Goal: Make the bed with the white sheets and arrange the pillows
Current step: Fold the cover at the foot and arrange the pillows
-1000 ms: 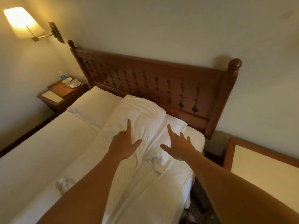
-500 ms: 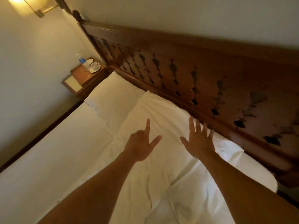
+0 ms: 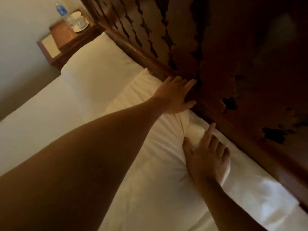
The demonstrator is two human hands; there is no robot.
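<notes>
A white pillow [image 3: 155,147] lies against the carved wooden headboard [image 3: 216,52], under both my hands. My left hand [image 3: 173,95] rests flat and open on the pillow's far top edge, its fingertips touching the headboard. My right hand [image 3: 206,155] presses into the pillow's top, with the thumb and fingers pinching a bulge of white fabric. A second white pillow [image 3: 100,67] lies flat further left by the headboard. The white sheet [image 3: 36,107] covers the mattress to the left.
A wooden nightstand [image 3: 66,40] stands at the bed's far corner, carrying a plastic water bottle [image 3: 62,12], cups on saucers [image 3: 80,22] and a white card [image 3: 50,47]. A pale wall runs along the left.
My view has dropped closer to the headboard. Both hands have moved forward from the pillow's middle to its top edge, and the right hand now pinches the fabric.
</notes>
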